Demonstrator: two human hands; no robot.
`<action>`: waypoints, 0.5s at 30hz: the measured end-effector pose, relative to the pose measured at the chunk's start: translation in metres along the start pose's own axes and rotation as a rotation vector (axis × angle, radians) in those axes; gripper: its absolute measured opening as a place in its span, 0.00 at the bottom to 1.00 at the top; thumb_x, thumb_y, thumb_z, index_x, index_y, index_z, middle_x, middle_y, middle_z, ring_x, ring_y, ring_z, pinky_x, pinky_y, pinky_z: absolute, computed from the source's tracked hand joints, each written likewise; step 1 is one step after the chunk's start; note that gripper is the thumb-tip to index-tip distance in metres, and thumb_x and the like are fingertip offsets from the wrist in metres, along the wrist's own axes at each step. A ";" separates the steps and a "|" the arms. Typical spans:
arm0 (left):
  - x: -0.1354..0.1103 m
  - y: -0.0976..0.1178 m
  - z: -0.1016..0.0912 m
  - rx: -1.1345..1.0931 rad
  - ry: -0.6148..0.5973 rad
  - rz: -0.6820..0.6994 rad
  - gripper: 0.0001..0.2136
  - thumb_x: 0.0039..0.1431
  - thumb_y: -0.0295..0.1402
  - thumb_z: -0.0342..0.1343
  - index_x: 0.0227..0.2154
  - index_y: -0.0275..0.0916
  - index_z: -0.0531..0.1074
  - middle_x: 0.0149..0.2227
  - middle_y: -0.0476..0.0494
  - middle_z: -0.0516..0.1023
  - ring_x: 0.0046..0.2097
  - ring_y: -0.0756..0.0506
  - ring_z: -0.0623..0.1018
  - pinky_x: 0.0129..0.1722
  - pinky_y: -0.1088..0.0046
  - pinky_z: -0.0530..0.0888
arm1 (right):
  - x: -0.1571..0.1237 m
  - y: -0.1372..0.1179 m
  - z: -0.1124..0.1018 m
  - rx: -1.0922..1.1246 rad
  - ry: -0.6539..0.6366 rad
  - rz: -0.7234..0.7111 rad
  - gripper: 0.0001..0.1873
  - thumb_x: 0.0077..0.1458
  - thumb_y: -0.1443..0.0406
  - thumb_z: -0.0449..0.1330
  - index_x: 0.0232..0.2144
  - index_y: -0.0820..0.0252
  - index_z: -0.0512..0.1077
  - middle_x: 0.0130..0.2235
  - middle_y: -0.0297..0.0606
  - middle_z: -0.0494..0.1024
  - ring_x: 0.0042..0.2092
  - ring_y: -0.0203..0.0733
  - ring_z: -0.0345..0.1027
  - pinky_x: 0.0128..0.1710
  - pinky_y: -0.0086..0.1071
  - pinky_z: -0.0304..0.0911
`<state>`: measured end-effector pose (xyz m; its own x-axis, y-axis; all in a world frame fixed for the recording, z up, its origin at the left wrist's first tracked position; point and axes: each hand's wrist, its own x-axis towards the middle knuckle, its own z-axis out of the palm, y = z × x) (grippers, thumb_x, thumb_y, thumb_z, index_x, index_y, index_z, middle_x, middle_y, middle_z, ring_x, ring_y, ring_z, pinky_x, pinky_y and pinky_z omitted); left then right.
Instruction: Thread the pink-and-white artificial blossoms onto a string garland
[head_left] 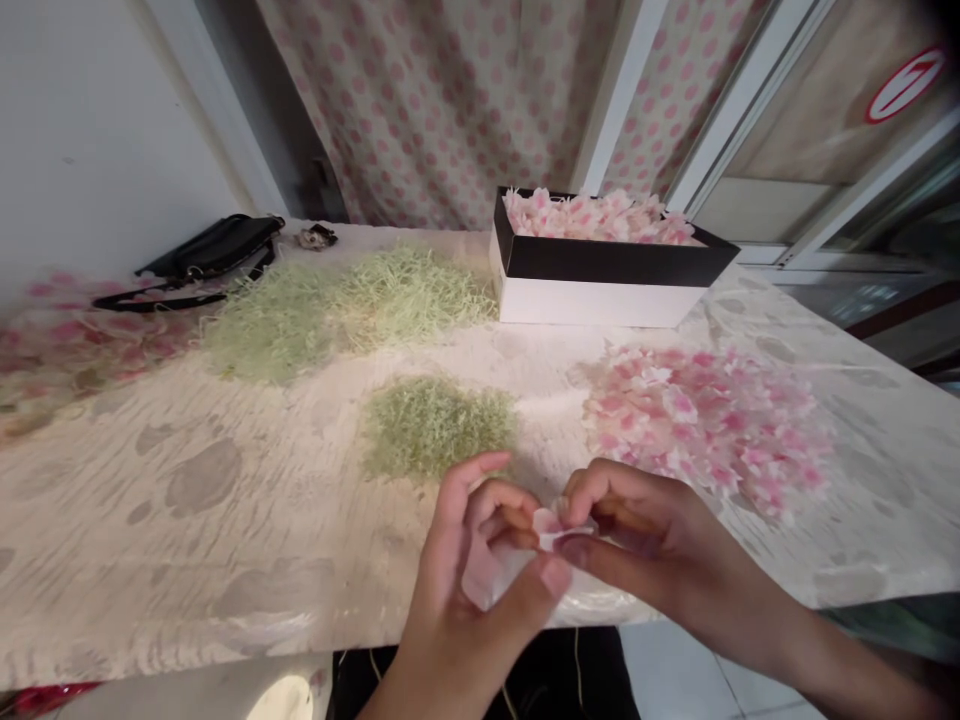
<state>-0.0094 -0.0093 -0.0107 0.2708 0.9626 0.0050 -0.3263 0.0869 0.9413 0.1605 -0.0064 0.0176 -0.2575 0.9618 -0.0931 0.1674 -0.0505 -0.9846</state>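
Note:
Low over the table's near edge, a small pale pink artificial flower [551,528] is between my two hands. My right hand [637,530] pinches it between thumb and bent fingers. My left hand [480,570] curls around its other side, with thumb and fingertips at the petals and the index finger raised. Whatever thin part the left fingertips grip is hidden. Just beyond my hands lies a clump of green artificial sprigs [439,425]. To the right spreads a heap of loose pink and white artificial flowers [712,420].
A black-and-white box [600,300] filled with pink flowers stands at the back right. Paler green sprigs [360,295] lie at the back left. More pink flowers [90,335] and a black bag [217,250] are at the far left. A patterned cloth [285,520] covers the table.

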 end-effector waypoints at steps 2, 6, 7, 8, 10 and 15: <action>-0.002 -0.003 0.001 -0.026 -0.014 -0.036 0.20 0.57 0.32 0.61 0.51 0.48 0.63 0.35 0.49 0.72 0.40 0.47 0.76 0.43 0.72 0.74 | -0.001 0.000 0.001 -0.021 -0.001 -0.010 0.05 0.55 0.63 0.62 0.31 0.54 0.68 0.30 0.31 0.74 0.34 0.37 0.71 0.34 0.29 0.67; -0.004 -0.003 0.003 0.024 0.062 -0.103 0.16 0.58 0.31 0.60 0.47 0.46 0.65 0.31 0.51 0.71 0.36 0.49 0.75 0.41 0.75 0.73 | -0.004 0.000 0.001 -0.026 -0.047 -0.035 0.04 0.59 0.66 0.58 0.37 0.52 0.68 0.35 0.31 0.75 0.38 0.36 0.72 0.37 0.28 0.69; -0.005 -0.002 0.003 0.038 0.076 -0.113 0.16 0.58 0.31 0.60 0.47 0.46 0.65 0.30 0.51 0.70 0.36 0.49 0.74 0.40 0.76 0.72 | -0.005 0.001 0.001 -0.030 -0.048 -0.039 0.05 0.59 0.66 0.58 0.39 0.51 0.68 0.36 0.31 0.75 0.39 0.35 0.72 0.39 0.27 0.69; -0.005 -0.001 0.003 0.049 0.079 -0.119 0.16 0.58 0.32 0.60 0.47 0.47 0.65 0.30 0.52 0.70 0.35 0.49 0.74 0.39 0.77 0.72 | -0.005 0.001 0.001 -0.041 -0.046 -0.048 0.06 0.60 0.66 0.57 0.40 0.49 0.68 0.38 0.31 0.75 0.41 0.35 0.72 0.41 0.27 0.69; -0.005 0.000 0.003 0.059 0.067 -0.127 0.16 0.58 0.32 0.60 0.47 0.48 0.65 0.31 0.52 0.70 0.35 0.50 0.73 0.37 0.78 0.71 | -0.007 0.002 0.001 -0.070 -0.030 -0.066 0.08 0.61 0.66 0.57 0.42 0.48 0.67 0.39 0.30 0.74 0.42 0.34 0.72 0.42 0.26 0.69; -0.006 -0.002 0.004 0.042 0.080 -0.129 0.15 0.60 0.33 0.59 0.48 0.49 0.65 0.32 0.52 0.68 0.35 0.50 0.72 0.38 0.77 0.71 | -0.008 0.005 0.002 -0.125 -0.007 -0.070 0.08 0.63 0.63 0.55 0.44 0.45 0.65 0.39 0.31 0.73 0.41 0.35 0.72 0.38 0.27 0.69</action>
<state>-0.0066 -0.0162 -0.0117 0.2349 0.9615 -0.1425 -0.2549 0.2024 0.9455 0.1615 -0.0147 0.0130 -0.2789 0.9599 -0.0265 0.2663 0.0508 -0.9625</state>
